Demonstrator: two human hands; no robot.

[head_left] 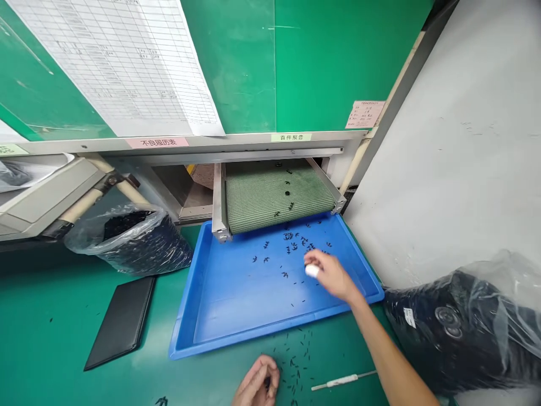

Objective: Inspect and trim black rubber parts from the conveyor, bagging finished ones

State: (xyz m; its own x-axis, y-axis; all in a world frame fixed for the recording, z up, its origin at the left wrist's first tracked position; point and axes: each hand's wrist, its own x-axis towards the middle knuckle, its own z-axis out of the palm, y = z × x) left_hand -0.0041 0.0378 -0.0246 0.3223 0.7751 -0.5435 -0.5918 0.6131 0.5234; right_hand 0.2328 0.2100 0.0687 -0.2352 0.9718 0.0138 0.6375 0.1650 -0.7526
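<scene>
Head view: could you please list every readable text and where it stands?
"不良履历表": pink label on the ledge.
"首件报告": pale green label, same ledge.
Too small to read: printed sheets, pink slip, white sticker on bag.
Unreadable, cut off: far-left label.

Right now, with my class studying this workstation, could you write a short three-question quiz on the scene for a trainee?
1. True or false: small black pieces lie both in the blue tray and on the green belt.

2. Where is the left hand?
A. On the green belt
B. Inside the blue tray
C. Outside the blue tray, on its near side

3. Fill in: in the picture, the black folder lies to the ____ of the blue tray.

Key: 1. True. 2. C. 3. Left.
</scene>
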